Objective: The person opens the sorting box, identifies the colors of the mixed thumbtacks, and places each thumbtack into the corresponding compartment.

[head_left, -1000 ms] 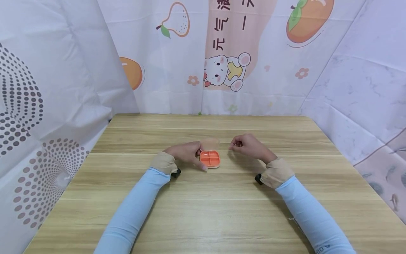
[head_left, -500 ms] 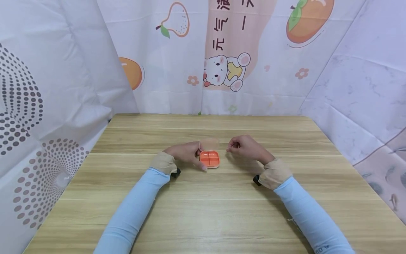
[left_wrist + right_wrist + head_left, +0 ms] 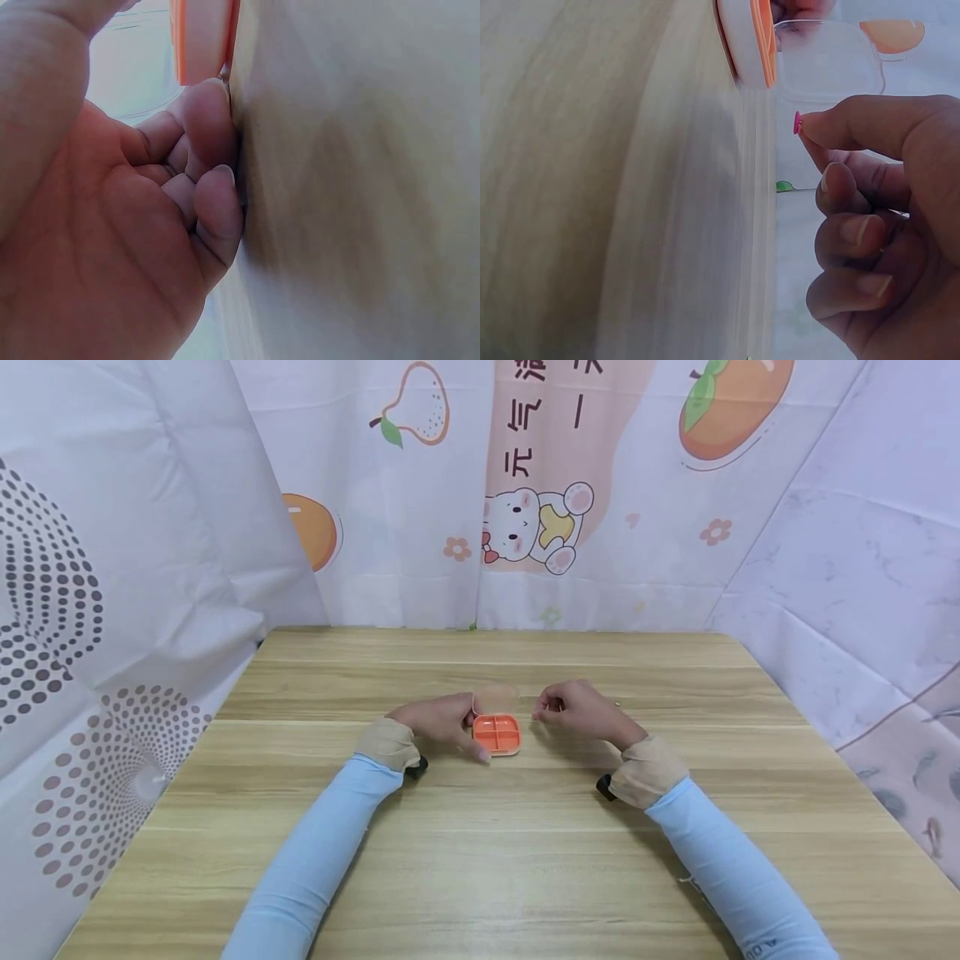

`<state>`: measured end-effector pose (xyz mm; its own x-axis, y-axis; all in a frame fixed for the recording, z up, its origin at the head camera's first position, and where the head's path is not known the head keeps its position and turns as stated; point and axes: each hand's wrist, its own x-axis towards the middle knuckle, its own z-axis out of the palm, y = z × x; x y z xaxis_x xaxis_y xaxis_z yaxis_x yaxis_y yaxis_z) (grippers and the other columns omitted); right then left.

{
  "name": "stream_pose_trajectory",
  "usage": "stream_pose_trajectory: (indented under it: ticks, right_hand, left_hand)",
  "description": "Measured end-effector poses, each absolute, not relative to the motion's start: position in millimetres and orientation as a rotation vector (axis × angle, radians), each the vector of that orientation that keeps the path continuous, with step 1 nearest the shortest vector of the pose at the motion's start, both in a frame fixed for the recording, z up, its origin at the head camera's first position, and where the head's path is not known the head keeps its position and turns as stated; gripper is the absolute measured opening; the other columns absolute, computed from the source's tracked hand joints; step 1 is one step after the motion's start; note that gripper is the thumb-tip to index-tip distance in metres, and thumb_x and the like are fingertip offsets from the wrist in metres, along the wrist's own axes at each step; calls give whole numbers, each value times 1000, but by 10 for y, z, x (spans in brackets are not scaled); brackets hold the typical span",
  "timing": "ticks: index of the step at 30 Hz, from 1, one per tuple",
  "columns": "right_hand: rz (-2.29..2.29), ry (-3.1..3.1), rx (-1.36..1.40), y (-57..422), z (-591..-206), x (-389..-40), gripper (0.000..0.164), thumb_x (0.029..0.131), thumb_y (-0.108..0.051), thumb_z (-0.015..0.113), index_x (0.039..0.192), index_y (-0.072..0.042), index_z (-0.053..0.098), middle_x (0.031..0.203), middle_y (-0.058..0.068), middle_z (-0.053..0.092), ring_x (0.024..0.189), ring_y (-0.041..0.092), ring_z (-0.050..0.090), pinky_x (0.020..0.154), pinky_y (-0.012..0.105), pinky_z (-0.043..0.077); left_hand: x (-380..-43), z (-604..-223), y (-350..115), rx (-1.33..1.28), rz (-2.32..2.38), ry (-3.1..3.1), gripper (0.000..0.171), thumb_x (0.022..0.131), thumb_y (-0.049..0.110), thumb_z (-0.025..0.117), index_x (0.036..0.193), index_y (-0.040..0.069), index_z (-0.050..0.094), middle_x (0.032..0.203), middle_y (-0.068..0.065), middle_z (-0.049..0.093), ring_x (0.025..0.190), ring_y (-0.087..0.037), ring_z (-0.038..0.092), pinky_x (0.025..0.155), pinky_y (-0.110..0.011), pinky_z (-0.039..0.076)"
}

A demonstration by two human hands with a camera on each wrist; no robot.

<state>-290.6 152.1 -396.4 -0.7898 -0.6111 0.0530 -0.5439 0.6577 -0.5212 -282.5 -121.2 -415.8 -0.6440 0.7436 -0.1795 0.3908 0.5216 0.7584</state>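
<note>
An orange pill box (image 3: 497,736) with four-way dividers sits on the wooden table, its clear lid (image 3: 495,699) standing up at the back. My left hand (image 3: 441,722) holds the box from its left side, thumb near the front corner and other fingers behind by the lid. The left wrist view shows curled fingers (image 3: 210,135) close to the tabletop under the box's edge. To the right of the box, my right hand (image 3: 581,708) pinches a tiny pink disc-shaped piece (image 3: 797,123) between thumb and index finger. Its other fingers are curled in.
The wooden table (image 3: 480,860) stretches around both hands to a printed curtain (image 3: 637,527) at the back. Patterned sheets (image 3: 135,610) hang at the sides. A tiny pale speck (image 3: 617,703) lies just behind the right hand.
My right hand has shifted slightly left and toward me, nearer the pill box, and a tiny speck shows behind it. The left hand and the box stay put.
</note>
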Motion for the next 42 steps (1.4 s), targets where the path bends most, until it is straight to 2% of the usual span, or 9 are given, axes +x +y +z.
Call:
stream_pose_trajectory:
  ticks: [9,15,28,42]
  right_hand:
    - [-800,2730,-970,1489,-3985,-2891,7,87,-28,67,83,-23,68,65,-7,57,57,8,44,53,23,37]
    - [-832,2712,-1002,1447,-3979,-2853,7,87,-24,67,83,-19,69,64,-7,57,57,8,45,53,23,37]
    - [-825,2701,-1063,1394,-3945,-2799,4,87,-19,66,83,-18,68,64,-6,57,56,7,45,53,22,37]
    - [-775,2728,-1029,1335,-3977,-2792,7,88,-25,66,81,-22,67,64,-8,55,58,8,47,55,25,40]
  left_hand:
    - [-2786,-4135,-1215,855,964,2281,57,64,43,84,105,16,56,83,3,60,73,-8,46,67,-24,41]
    - [-2761,-4128,-1211,833,974,2285,61,64,42,84,111,17,53,92,1,63,80,-9,48,73,-26,43]
    - [-2770,-4135,-1215,836,949,2312,60,64,42,84,107,14,54,91,2,64,79,-7,49,73,-25,43]
    - [-2802,-4166,-1220,868,944,2311,57,63,45,84,103,15,55,84,3,62,73,-7,49,67,-24,43]
